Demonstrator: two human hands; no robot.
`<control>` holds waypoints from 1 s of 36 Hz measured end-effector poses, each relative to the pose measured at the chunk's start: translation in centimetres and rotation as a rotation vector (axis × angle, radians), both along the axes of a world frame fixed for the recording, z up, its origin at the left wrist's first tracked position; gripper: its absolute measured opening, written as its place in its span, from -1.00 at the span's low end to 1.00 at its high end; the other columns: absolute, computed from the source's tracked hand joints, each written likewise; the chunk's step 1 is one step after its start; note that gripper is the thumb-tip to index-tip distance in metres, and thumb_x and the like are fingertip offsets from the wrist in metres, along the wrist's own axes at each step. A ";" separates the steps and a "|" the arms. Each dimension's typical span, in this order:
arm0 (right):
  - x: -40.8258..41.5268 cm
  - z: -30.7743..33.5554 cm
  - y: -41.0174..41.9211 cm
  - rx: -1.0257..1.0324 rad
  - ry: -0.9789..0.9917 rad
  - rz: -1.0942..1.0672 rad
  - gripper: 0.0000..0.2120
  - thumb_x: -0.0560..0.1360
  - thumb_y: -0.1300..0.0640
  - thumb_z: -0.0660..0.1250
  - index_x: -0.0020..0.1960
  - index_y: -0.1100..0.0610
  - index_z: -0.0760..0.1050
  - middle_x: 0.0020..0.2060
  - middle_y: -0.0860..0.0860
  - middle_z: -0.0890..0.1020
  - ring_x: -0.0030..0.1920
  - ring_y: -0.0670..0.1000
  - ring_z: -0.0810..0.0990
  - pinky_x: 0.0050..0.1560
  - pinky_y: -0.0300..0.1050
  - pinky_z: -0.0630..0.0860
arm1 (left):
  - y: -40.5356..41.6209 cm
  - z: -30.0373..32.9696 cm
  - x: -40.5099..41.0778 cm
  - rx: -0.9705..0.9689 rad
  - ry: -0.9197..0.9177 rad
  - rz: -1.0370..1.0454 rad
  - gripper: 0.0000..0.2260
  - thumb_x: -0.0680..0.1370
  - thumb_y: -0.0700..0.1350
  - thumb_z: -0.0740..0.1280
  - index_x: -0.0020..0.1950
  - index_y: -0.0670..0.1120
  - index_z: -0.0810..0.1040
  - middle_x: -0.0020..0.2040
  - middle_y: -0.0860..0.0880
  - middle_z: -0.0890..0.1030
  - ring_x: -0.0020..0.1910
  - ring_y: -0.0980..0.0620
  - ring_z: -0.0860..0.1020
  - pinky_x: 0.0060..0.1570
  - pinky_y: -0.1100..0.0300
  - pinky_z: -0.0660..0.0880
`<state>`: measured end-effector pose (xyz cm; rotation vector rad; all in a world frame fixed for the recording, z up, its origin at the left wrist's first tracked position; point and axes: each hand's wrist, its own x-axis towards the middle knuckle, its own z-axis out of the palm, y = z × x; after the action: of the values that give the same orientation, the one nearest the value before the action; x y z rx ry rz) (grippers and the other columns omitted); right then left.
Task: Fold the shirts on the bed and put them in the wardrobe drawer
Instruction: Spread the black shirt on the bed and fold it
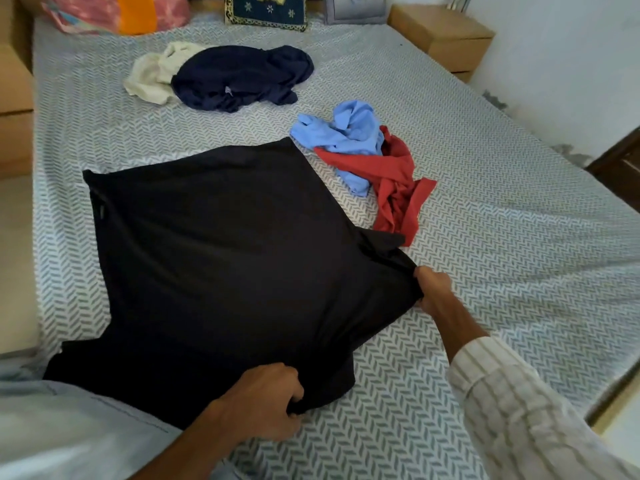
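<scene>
A black shirt (221, 258) lies spread flat on the bed (485, 209), its hem towards the far side. My left hand (266, 396) pinches the near shoulder edge of the black shirt. My right hand (433, 289) grips the right sleeve end of the same shirt and holds it stretched. Beyond it lie a crumpled light blue shirt (346, 136) and a red shirt (394, 195), partly overlapping. Further back a navy shirt (239, 77) rests bunched against a cream shirt (152, 74).
Pillows and cushions (266, 10) line the head of the bed. A wooden bedside cabinet (446, 36) stands at the far right, another wooden unit (14, 109) at the left. A white wall (571, 64) runs along the right side. No wardrobe drawer is in view.
</scene>
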<state>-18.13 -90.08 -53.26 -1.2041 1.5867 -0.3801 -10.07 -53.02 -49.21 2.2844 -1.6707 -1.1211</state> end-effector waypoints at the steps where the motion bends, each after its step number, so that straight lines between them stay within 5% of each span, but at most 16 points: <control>1: 0.1 0.2 0.1 0.036 -0.017 -0.013 -0.74 0.39 0.21 0.31 0.06 0.22 0.42 -0.10 0.14 0.55 -0.04 0.17 0.59 -0.07 0.10 0.62 | 0.0 0.1 -0.1 0.010 0.016 0.002 -0.74 0.44 0.06 0.36 -0.17 -0.16 0.54 -0.12 0.07 0.45 -0.05 0.06 0.48 -0.13 0.14 0.43; 4: 1.0 1.3 -0.3 0.087 -0.055 0.045 -0.71 0.32 0.17 0.39 0.02 0.22 0.50 -0.15 0.13 0.58 -0.18 0.11 0.58 -0.24 -0.03 0.56 | 0.1 0.2 -0.1 0.028 0.051 0.004 -0.74 0.41 0.07 0.37 -0.19 -0.13 0.52 -0.16 0.12 0.42 -0.04 0.06 0.49 -0.05 0.09 0.50; 8: 3.5 3.0 -1.1 0.041 -0.055 0.203 -0.77 0.35 0.19 0.56 -0.10 0.18 0.55 -0.14 0.11 0.66 -0.15 0.09 0.64 -0.08 -0.02 0.62 | -0.4 0.3 0.4 0.094 0.093 -0.004 -0.79 0.38 0.07 0.38 -0.16 -0.05 0.54 -0.18 0.17 0.37 0.01 0.06 0.50 0.03 0.08 0.52; 10: 4.7 3.2 -1.5 -0.033 -0.027 0.287 -0.77 0.36 0.22 0.57 -0.11 0.18 0.53 -0.15 0.11 0.65 -0.21 0.05 0.61 -0.15 -0.11 0.59 | -0.6 -0.1 0.5 0.109 0.100 0.008 -0.79 0.35 0.04 0.37 -0.19 -0.08 0.54 -0.17 0.14 0.41 -0.01 0.04 0.52 0.02 0.04 0.53; 14: 7.3 3.3 -2.7 -0.086 -0.073 0.331 -0.73 0.42 0.22 0.53 0.08 0.21 0.57 -0.12 0.16 0.66 -0.29 -0.02 0.57 -0.37 -0.23 0.50 | -0.4 -1.3 0.6 0.094 0.100 0.065 -0.83 0.32 0.05 0.35 -0.33 0.00 0.43 -0.18 0.13 0.46 -0.07 0.08 0.52 -0.06 0.12 0.53; 18: 9.8 3.9 -3.6 0.058 -0.179 0.360 -0.56 0.49 0.15 0.42 0.32 -0.06 0.41 0.02 -0.02 0.63 -0.11 -0.02 0.59 -0.30 -0.19 0.49 | -0.5 -1.3 0.6 0.098 0.082 0.073 -0.81 0.32 0.06 0.36 -0.28 -0.01 0.43 -0.17 0.14 0.43 -0.08 0.10 0.49 -0.09 0.15 0.51; 21: 10.7 1.4 -6.8 0.086 -0.174 0.309 -0.52 0.44 0.29 0.37 0.34 0.09 0.49 0.01 0.08 0.65 -0.17 0.05 0.62 -0.33 -0.14 0.54 | -0.7 -1.1 0.5 0.106 0.071 0.067 -0.80 0.34 0.02 0.36 -0.20 -0.10 0.52 -0.12 0.03 0.53 -0.09 0.06 0.51 -0.04 0.04 0.56; 24: 10.2 3.3 -7.7 0.012 -0.221 0.142 -0.73 0.45 0.46 0.24 0.08 0.25 0.54 -0.21 0.13 0.54 -0.33 0.02 0.52 -0.51 -0.23 0.47 | -0.8 -0.8 0.7 0.115 0.068 0.066 -0.76 0.37 0.01 0.36 -0.14 -0.15 0.57 -0.06 -0.07 0.58 -0.06 0.00 0.53 -0.01 -0.01 0.57; 26: 9.7 5.0 -8.5 -0.065 -0.261 0.026 -0.44 0.45 0.49 0.21 0.38 0.12 0.36 -0.23 0.07 0.49 -0.39 -0.08 0.50 -0.53 -0.24 0.47 | -0.7 -0.7 0.7 0.122 0.073 0.061 -0.75 0.38 0.02 0.37 -0.12 -0.15 0.58 -0.04 -0.07 0.58 -0.04 0.01 0.53 0.00 0.00 0.56; 27: 9.1 5.6 -9.0 -0.097 -0.272 -0.028 -0.24 0.47 0.48 0.20 0.57 0.07 0.08 -0.22 0.03 0.48 -0.44 -0.15 0.48 -0.51 -0.26 0.46 | -0.7 -0.8 0.7 0.125 0.078 0.067 -0.75 0.38 0.02 0.37 -0.11 -0.16 0.59 -0.03 -0.07 0.58 -0.03 0.00 0.53 0.01 0.00 0.57; 29: 7.9 6.3 -9.4 -0.131 -0.323 -0.085 -0.09 0.51 0.41 0.20 0.62 0.03 -0.30 -0.11 0.04 0.55 -0.49 -0.23 0.47 -0.54 -0.33 0.42 | -0.7 -1.0 0.7 0.134 0.099 0.088 -0.74 0.37 0.02 0.37 -0.10 -0.16 0.59 -0.03 -0.09 0.60 -0.03 -0.02 0.56 0.00 -0.01 0.58; 30: 7.5 6.6 -9.3 -0.170 -0.295 -0.085 -0.13 0.54 0.35 0.21 0.62 0.02 -0.27 0.07 0.10 0.58 -0.38 -0.21 0.55 -0.49 -0.33 0.48 | -0.7 -1.2 0.8 0.145 0.109 0.096 -0.72 0.36 0.03 0.36 -0.09 -0.15 0.60 -0.02 -0.09 0.61 -0.03 -0.03 0.57 0.00 -0.01 0.59; 32: 6.6 6.3 -8.3 -0.229 -0.080 -0.027 -0.24 0.56 0.23 0.26 0.62 0.09 -0.08 0.41 0.14 0.41 0.12 0.00 0.60 -0.01 -0.19 0.59 | -0.8 -1.4 1.0 0.167 0.125 0.101 -0.69 0.33 0.05 0.35 -0.06 -0.13 0.60 0.00 -0.08 0.62 -0.02 -0.04 0.58 0.02 -0.03 0.60; 33: 6.1 5.7 -7.8 -0.278 0.029 -0.015 -0.24 0.52 0.16 0.29 0.61 0.13 -0.01 0.39 0.15 0.40 0.24 0.09 0.53 0.15 -0.05 0.54 | -1.0 -1.4 1.2 0.180 0.132 0.100 -0.69 0.33 0.05 0.35 -0.06 -0.12 0.60 0.01 -0.08 0.62 -0.01 -0.05 0.59 0.02 -0.03 0.60; 36: 5.1 2.8 -6.1 -0.342 0.202 0.217 -0.43 0.40 -0.05 0.32 0.36 0.16 0.45 0.12 0.18 0.59 0.17 0.22 0.61 0.17 0.06 0.53 | -1.5 -1.1 1.1 0.189 0.129 0.098 -0.75 0.35 0.05 0.36 -0.13 -0.12 0.54 -0.06 -0.06 0.62 -0.07 -0.04 0.59 -0.07 -0.02 0.58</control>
<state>-13.02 -96.20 -50.47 -1.7064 1.5801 -0.4094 -8.94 -54.56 -50.29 2.3149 -1.4471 -1.4257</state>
